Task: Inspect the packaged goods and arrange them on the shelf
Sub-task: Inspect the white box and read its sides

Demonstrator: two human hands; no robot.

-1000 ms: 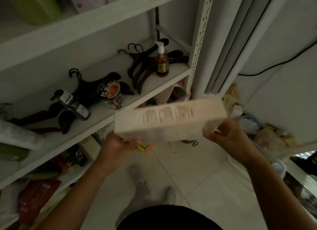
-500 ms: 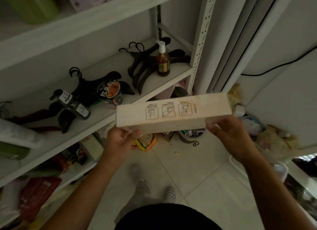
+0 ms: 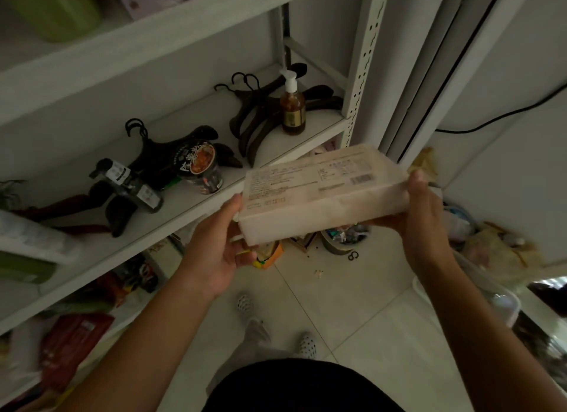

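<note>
Box [image 3: 322, 190] flips: pictogram edge gone, broad printed face with barcode [image 3: 362, 179] now up. Inspection rolling on, shelving not yet begun. White shelf [image 3: 171, 218], matte painted board, sits just behind. Box is a flat pale carton with softly rounded corners and a smooth, faintly glossy skin, held in air before shelf edge. Left hand [image 3: 214, 252] and right hand [image 3: 426, 215] each clasp an end, thumbs up, fingers under.

free: shelf [image 3: 184, 207] front strip | blocked: cup [image 3: 201, 166]; pump bottle [image 3: 293, 109]; hangers [image 3: 248, 126]

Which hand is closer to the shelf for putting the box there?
Probably the left. Both hands grip the box, but the left hand sits right beside the shelf edge, while the right hand holds the far end.
</note>
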